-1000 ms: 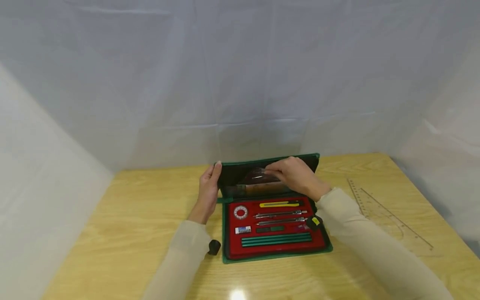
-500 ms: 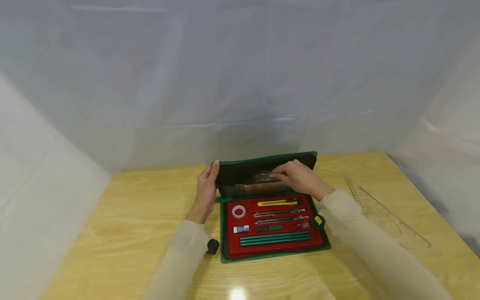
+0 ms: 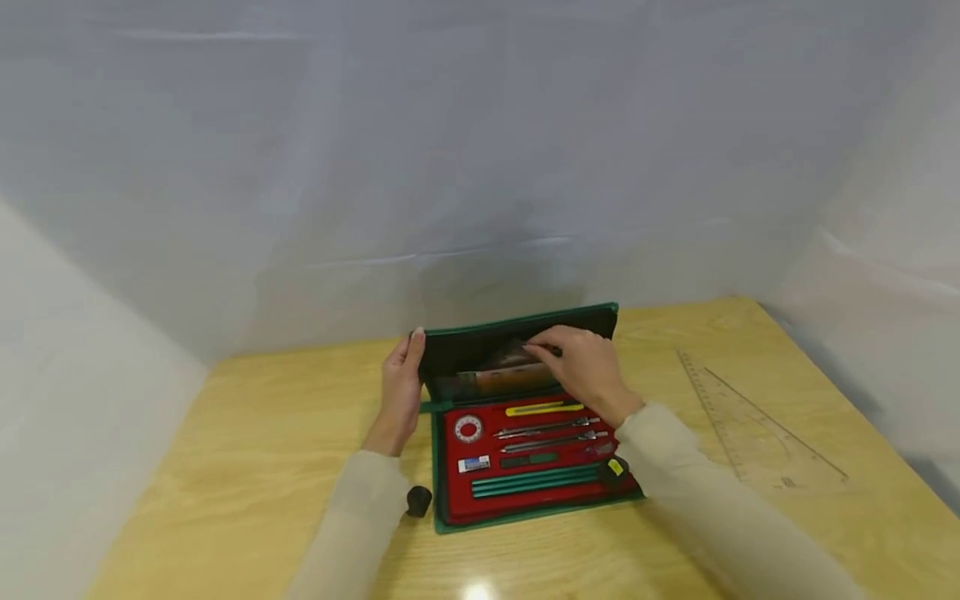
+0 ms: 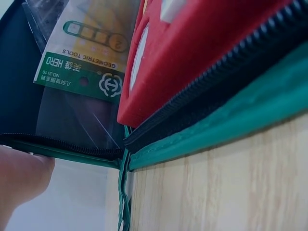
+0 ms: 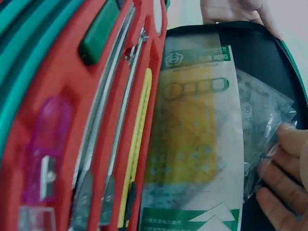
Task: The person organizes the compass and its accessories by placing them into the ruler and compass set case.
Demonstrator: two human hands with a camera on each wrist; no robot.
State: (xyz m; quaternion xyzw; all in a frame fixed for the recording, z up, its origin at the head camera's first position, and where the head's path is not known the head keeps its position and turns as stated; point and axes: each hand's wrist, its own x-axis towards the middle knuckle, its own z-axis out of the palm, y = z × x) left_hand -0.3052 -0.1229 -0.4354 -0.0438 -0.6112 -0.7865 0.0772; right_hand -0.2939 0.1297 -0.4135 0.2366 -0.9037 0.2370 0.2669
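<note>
A green zip case (image 3: pixel 437 492) lies unfolded on the table, its black-lined lid (image 3: pixel 465 348) raised. My left hand (image 3: pixel 401 392) grips the lid's left edge, thumb at the rim. With my right hand (image 3: pixel 583 367) I pinch a crinkled clear plastic bag (image 5: pixel 262 108) against the lid's inside; a clear drawing tool with printed marks shows in it. Beside the bag, a clear sleeve with a printed card (image 5: pixel 192 130) marked "Geometric Tools" sits in the lid. The red tray (image 3: pixel 517 508) holds metal compasses (image 3: pixel 547 446), a yellow cutter (image 3: pixel 543 408) and green pencils (image 3: pixel 532 481).
A clear set square (image 3: pixel 765 433) lies on the wooden table (image 3: pixel 285 467) to the right of the case. An eraser (image 3: pixel 474 464), a white ring (image 3: pixel 468 429) and a purple sharpener (image 5: pixel 48 144) sit in the tray. A pale sheet (image 3: pixel 450 167) hangs behind.
The clear bag in my right hand has gone lower into the lid, and less of it shows. The left hand keeps its grip. The whole head view has shifted slightly.
</note>
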